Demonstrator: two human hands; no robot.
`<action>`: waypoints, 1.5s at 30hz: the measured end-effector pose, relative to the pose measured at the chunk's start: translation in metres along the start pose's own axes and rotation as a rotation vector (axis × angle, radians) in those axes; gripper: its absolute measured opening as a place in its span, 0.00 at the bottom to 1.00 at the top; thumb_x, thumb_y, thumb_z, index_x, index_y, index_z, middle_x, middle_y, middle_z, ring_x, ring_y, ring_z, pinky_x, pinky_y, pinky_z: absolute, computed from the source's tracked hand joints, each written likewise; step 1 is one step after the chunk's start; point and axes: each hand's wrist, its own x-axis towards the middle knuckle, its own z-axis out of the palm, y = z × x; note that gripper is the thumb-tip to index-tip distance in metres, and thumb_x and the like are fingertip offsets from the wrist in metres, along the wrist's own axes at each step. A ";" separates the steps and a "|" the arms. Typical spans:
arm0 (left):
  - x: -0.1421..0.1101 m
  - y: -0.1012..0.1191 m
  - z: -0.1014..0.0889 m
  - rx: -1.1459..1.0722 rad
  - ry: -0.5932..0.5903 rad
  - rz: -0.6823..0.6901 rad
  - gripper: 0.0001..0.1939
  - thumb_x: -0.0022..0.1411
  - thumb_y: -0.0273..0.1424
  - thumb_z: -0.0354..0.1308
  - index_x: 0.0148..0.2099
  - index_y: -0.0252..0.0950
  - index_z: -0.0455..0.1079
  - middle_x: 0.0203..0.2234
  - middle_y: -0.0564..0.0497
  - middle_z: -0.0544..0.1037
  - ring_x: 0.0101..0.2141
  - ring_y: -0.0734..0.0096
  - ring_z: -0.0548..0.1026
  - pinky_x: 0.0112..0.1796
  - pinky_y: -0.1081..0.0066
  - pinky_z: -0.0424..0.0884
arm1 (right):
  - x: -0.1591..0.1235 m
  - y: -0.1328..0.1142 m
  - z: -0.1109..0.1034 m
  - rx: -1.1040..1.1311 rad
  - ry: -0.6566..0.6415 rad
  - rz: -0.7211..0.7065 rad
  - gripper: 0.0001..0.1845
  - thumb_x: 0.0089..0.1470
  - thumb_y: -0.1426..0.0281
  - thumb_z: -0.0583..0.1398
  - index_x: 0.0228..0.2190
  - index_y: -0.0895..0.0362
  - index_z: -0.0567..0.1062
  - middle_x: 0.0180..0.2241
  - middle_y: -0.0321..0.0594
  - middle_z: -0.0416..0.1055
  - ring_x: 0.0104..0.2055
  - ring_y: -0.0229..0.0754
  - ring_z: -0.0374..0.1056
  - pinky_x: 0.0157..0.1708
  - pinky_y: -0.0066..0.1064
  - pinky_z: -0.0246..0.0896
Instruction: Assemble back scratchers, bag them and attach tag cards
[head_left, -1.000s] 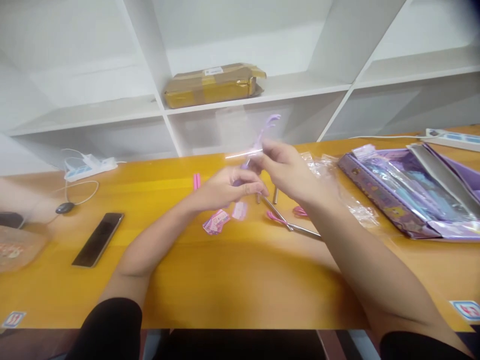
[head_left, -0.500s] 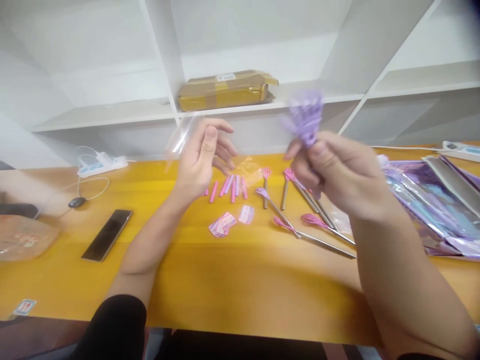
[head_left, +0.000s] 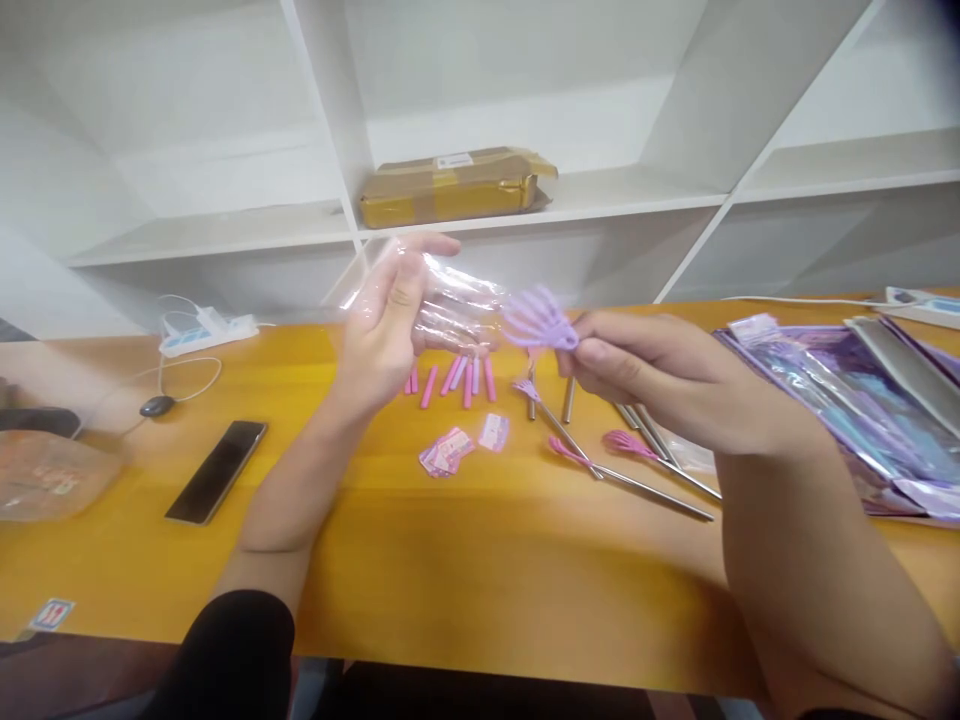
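Observation:
My left hand [head_left: 386,325] is raised over the table, its thumb pinning a clear plastic bag [head_left: 465,300] that spreads across the fingers. To the right, my right hand [head_left: 652,370] pinches a purple claw-shaped back scratcher [head_left: 541,318] at the base of its claw, near the bag's edge; whether a rod is attached is hidden by the hand. Below lie several pink and lilac handle tubes [head_left: 468,382], a fan of small printed cards [head_left: 445,452] and a single card [head_left: 493,432]. Several metal-rod back scratchers, one with a pink claw [head_left: 628,443], lie under my right hand.
At the right stands an open purple box [head_left: 806,425] with wrapped items. A phone [head_left: 216,472], a mouse [head_left: 157,406], a power strip [head_left: 208,334] and a translucent bag [head_left: 56,478] are at the left. A taped carton [head_left: 454,190] rests on the shelf behind.
My hands have separated from close together at the middle. My right hand swung right and up with the purple back scratcher, then came back towards the bag, which now spreads over my left fingers.

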 end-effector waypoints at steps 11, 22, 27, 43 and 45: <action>0.003 0.000 -0.008 -0.095 -0.113 0.025 0.23 0.68 0.48 0.72 0.56 0.40 0.78 0.44 0.44 0.88 0.51 0.51 0.87 0.49 0.57 0.88 | 0.009 0.000 -0.004 -0.082 -0.033 -0.038 0.31 0.74 0.44 0.56 0.29 0.56 0.71 0.24 0.36 0.59 0.25 0.34 0.52 0.24 0.29 0.49; 0.013 -0.012 -0.005 -0.227 -0.187 -0.038 0.18 0.67 0.41 0.75 0.51 0.35 0.82 0.49 0.41 0.88 0.57 0.49 0.85 0.57 0.53 0.86 | 0.021 0.027 -0.010 -0.175 0.107 0.038 0.31 0.70 0.40 0.59 0.35 0.54 0.80 0.26 0.37 0.68 0.28 0.36 0.58 0.30 0.32 0.54; 0.014 -0.022 0.000 -0.231 -0.202 -0.087 0.19 0.66 0.42 0.75 0.51 0.34 0.81 0.49 0.40 0.87 0.55 0.50 0.86 0.57 0.53 0.86 | 0.024 0.030 -0.009 -0.137 0.096 0.059 0.30 0.70 0.40 0.60 0.36 0.54 0.80 0.27 0.36 0.68 0.29 0.37 0.59 0.32 0.32 0.55; 0.015 -0.048 0.018 -0.075 -0.279 -0.115 0.19 0.65 0.48 0.76 0.48 0.40 0.82 0.44 0.44 0.87 0.49 0.53 0.88 0.48 0.59 0.88 | 0.020 0.025 0.009 -0.094 0.181 0.130 0.39 0.66 0.44 0.66 0.67 0.52 0.69 0.43 0.44 0.79 0.37 0.44 0.74 0.36 0.37 0.68; 0.015 -0.045 0.012 -0.088 -0.253 -0.091 0.16 0.65 0.44 0.76 0.47 0.40 0.83 0.44 0.46 0.88 0.49 0.54 0.87 0.50 0.58 0.88 | 0.019 0.022 0.007 -0.105 0.191 0.139 0.41 0.65 0.41 0.65 0.68 0.52 0.68 0.44 0.45 0.78 0.38 0.44 0.74 0.37 0.38 0.68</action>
